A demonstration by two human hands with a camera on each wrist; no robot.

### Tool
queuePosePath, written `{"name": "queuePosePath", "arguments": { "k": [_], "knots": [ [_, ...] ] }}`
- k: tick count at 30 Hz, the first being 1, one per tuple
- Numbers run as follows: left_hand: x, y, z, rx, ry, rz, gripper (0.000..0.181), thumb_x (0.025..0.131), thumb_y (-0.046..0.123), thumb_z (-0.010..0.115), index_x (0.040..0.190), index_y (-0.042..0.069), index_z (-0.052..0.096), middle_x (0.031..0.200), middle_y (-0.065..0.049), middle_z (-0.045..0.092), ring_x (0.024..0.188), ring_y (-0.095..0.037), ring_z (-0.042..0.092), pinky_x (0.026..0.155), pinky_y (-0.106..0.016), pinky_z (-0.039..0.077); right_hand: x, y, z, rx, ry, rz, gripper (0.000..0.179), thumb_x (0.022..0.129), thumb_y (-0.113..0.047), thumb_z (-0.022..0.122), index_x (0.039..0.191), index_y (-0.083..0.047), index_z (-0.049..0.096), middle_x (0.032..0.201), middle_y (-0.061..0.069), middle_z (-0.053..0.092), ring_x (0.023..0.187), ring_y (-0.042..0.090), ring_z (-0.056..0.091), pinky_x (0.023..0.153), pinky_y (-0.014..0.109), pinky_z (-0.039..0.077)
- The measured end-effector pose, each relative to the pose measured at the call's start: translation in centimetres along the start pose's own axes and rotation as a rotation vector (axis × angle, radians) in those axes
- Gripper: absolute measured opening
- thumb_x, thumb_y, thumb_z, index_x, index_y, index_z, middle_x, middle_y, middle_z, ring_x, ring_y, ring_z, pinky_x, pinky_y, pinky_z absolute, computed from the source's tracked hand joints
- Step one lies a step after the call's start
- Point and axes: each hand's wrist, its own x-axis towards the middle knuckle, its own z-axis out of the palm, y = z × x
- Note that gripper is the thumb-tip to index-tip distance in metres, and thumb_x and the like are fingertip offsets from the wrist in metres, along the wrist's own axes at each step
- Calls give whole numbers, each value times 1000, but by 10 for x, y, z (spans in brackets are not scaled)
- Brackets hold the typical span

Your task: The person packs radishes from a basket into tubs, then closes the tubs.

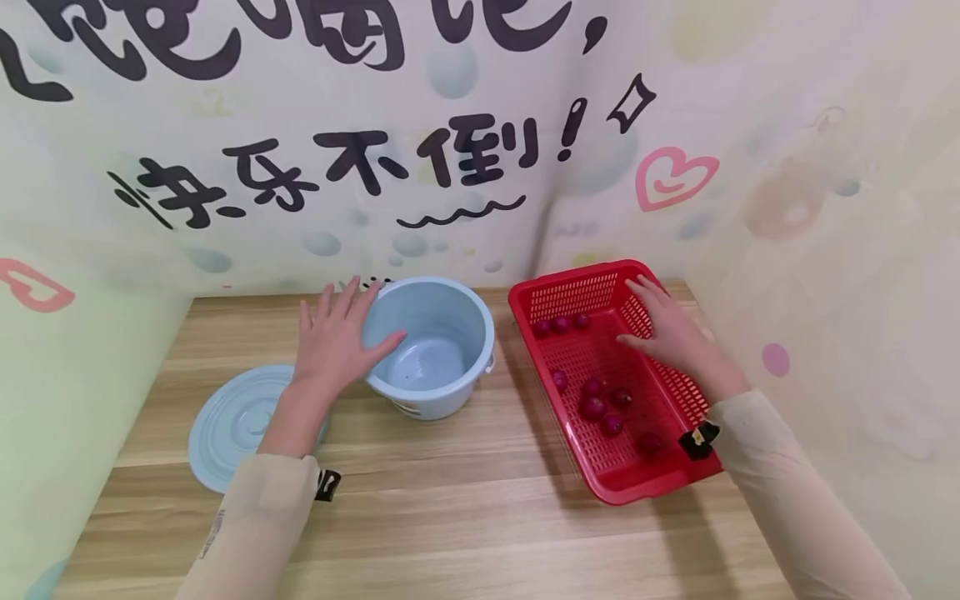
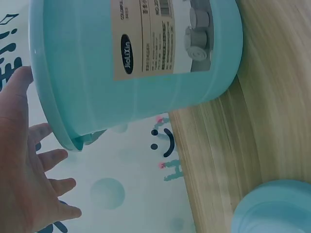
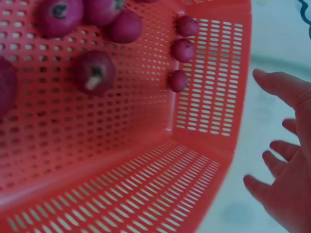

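Pale blue plastic makes up the bucket [image 1: 450, 403] near the middle of the tabletop [image 1: 465, 517] in the head view, with its matching lid [image 1: 225, 425] lying to the left, partly behind the left forearm. The left hand [image 1: 335, 337] is at the bucket's left rim, fingers spread and gripping nothing. To the right sits a red basket [image 1: 637, 486] holding round purple-red produce [image 1: 592, 408]; the right hand [image 1: 670, 333] is over its right side, thumb and fingers apart.

The left wrist view shows a printed label [image 2: 160, 41] on the bucket and the thumb close to the rim; contact is unclear.

In the right wrist view, three pieces line the basket's end wall, with the fingers beyond the rim, holding nothing.
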Motion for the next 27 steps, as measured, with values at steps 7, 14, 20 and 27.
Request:
{"name": "queuePosePath", "arguments": {
  "k": [7, 14, 20, 27],
  "knots": [
    [-17, -2, 5, -111, 65, 38, 76, 92, 54, 58, 154, 17, 36, 166, -15, 22, 151, -42, 22, 118, -70, 16, -2, 8, 24, 104, -64, -44, 63, 89, -5, 70, 147, -8, 45, 152, 21, 45, 140, 43, 40, 110, 63, 39],
    [-37, -11, 20, -246, 136, 72, 72, 93, 44, 62, 154, 16, 37, 164, -16, 27, 148, -43, 27, 117, -65, 27, -4, 7, 39, 173, -186, -80, 39, 92, 0, 65, 130, -5, 64, 129, 20, 65, 118, 39, 61, 96, 54, 53],
    [-49, -12, 33, -361, 125, 48, 77, 94, 42, 63, 158, 17, 28, 168, -11, 17, 151, -42, 23, 113, -67, 32, 0, 7, 46, 199, -352, -114, 33, 92, -1, 65, 124, -9, 69, 124, 15, 70, 117, 33, 63, 97, 51, 54],
    [-53, -8, 41, -441, 133, 39, 74, 96, 37, 61, 158, 14, 27, 169, -5, 11, 151, -42, 23, 111, -68, 34, 5, 13, 60, 250, -521, -95, 32, 92, -1, 65, 120, -14, 73, 119, 7, 72, 112, 24, 65, 95, 44, 56]
  ]
}}
